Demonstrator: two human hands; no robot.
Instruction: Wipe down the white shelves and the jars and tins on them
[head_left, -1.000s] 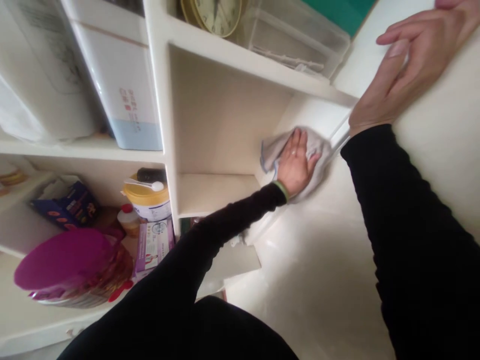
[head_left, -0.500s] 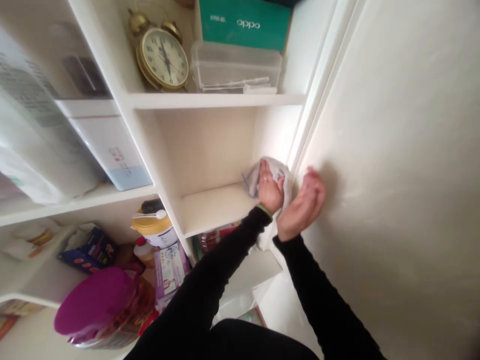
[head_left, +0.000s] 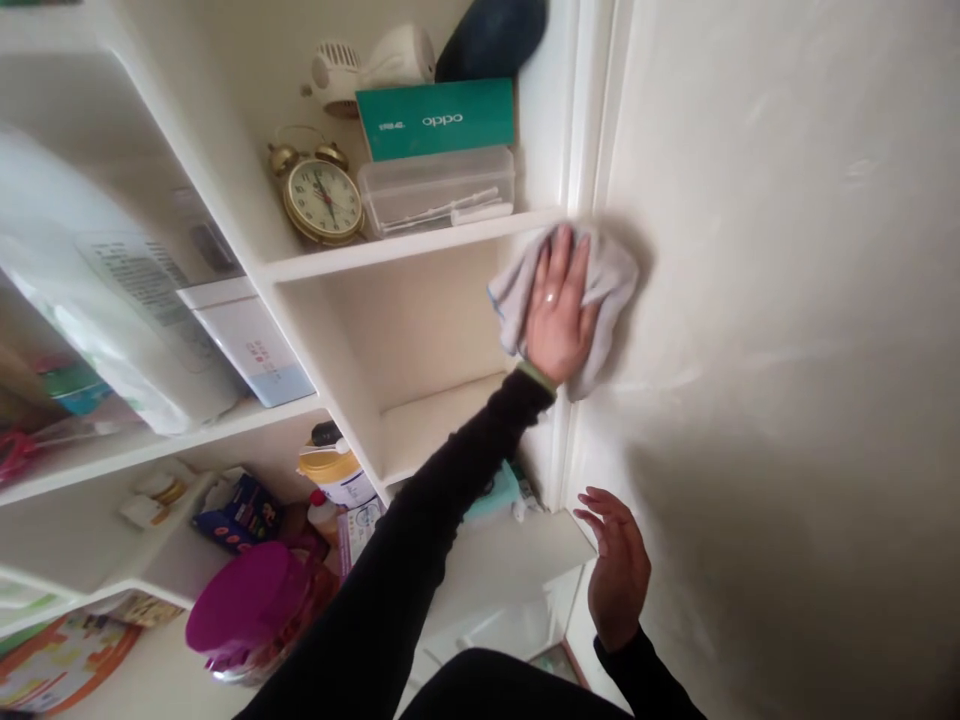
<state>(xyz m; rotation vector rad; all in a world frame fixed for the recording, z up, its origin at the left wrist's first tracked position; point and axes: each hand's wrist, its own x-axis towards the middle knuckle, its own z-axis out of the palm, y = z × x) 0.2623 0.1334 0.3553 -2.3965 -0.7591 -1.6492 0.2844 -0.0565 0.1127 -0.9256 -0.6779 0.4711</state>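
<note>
My left hand (head_left: 559,315), with a ring on one finger, lies pressed over a light grey cloth (head_left: 611,285) with a blue edge. The cloth is bunched under the palm against the front edge of the shelf unit's right side panel (head_left: 581,120), beside the wall. My fingers point upward along it. Lower down, my right hand (head_left: 619,575) hangs in the air near the wall, fingers loosely bent and apart, holding nothing. To the left of the cloth is a bare shelf compartment (head_left: 420,330).
Above stand a twin-bell alarm clock (head_left: 324,200), a clear plastic box (head_left: 435,190), a green box (head_left: 442,120) and a small fan (head_left: 337,75). Lower left are a purple-lidded jar (head_left: 247,610) and a yellow-lidded tub (head_left: 337,470). A plain wall (head_left: 787,300) fills the right.
My left hand and the cloth have moved up and right, out of the compartment to its front edge. My right hand has dropped lower, away from the cloth. The view has shifted.
</note>
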